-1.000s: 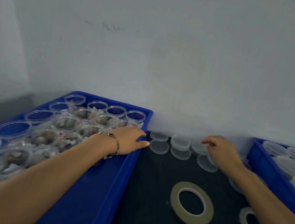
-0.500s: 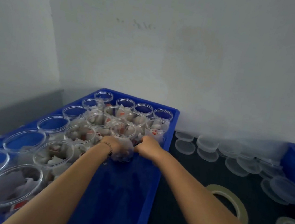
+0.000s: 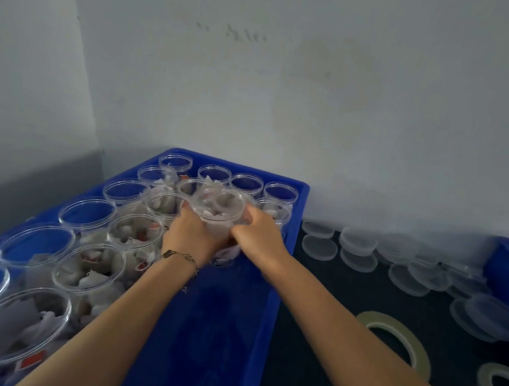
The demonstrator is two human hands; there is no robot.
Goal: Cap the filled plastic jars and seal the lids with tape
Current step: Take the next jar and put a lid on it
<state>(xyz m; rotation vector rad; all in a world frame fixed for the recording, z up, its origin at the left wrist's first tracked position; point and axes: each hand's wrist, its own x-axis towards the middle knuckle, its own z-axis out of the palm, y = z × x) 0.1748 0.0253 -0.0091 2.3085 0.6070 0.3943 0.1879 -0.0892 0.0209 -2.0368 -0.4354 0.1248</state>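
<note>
Both hands, L & R, fingers curled round filled jar | upright over blue crate | lids on bench, R-hand side, nearer R.

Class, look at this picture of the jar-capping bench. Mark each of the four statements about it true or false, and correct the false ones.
1. Both hands, left hand and right hand, hold one clear jar. True.
2. The held jar already has its lid on. False: its mouth is open.
3. Loose lids lie on the dark mat. True.
4. The tape rolls sit inside the blue crate. False: they lie on the mat.
</note>
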